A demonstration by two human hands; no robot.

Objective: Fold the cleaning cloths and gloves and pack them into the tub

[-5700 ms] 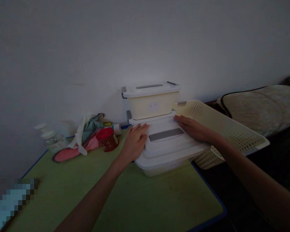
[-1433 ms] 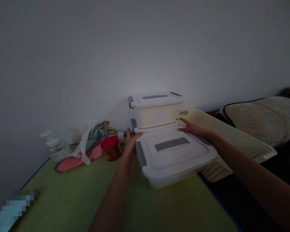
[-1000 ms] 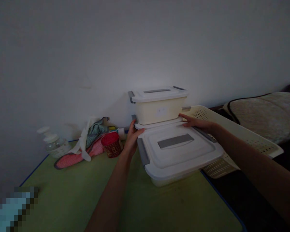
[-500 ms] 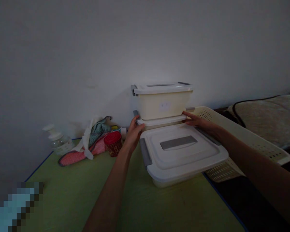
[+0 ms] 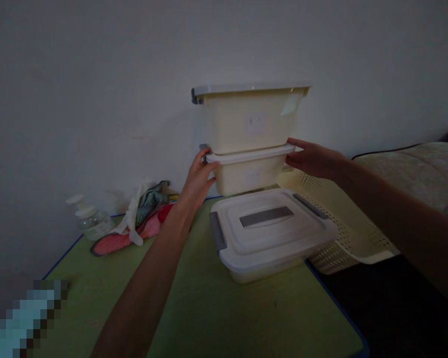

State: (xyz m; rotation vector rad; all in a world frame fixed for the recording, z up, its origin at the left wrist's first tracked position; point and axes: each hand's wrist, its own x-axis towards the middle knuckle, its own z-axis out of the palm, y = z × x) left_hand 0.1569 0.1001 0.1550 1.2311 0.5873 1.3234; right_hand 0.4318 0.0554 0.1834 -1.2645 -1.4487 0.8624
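Two cream lidded boxes are stacked and held up in the air above the green table (image 5: 216,318). My left hand (image 5: 196,179) grips the left end of the lower box (image 5: 250,171) under its lid rim. At the right end of that box my right hand (image 5: 311,158) is closed on the rim. The upper box (image 5: 252,119) rides on top of it. A larger, flat white box (image 5: 269,233) with a grey handle and grey clips stays on the table just below and in front.
A perforated cream basket (image 5: 343,223) leans off the table's right edge. At the back left lie a clear pump bottle (image 5: 87,219), a pink slipper (image 5: 115,241) and bunched cloths (image 5: 145,201). A cushioned seat (image 5: 414,174) stands at the right. The wall is close behind.
Both hands went from the flat box's lid to the ends of the lower stacked box. The two stacked boxes have now risen off the table.
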